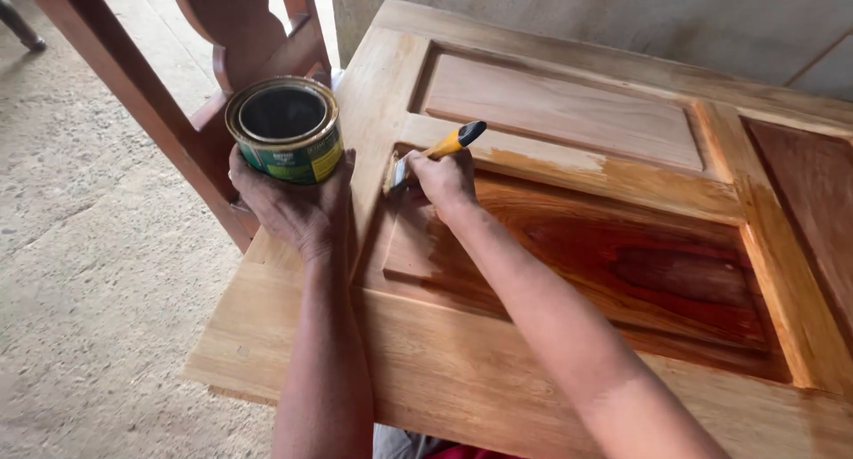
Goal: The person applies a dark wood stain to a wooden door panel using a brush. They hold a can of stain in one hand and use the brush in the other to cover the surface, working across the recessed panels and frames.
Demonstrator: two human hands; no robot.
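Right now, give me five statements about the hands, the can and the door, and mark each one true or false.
1. The left hand holds an open round can from below. True.
2. The right hand grips a paintbrush with a yellow handle. True.
3. The brush touches the top right corner of the wooden panel door. False: it works at the upper left corner of the middle raised panel.
4. The middle panel is partly coated in dark reddish finish. True.
5. The can rests on the wooden chair. False: it is held up in the hand, in front of the chair.
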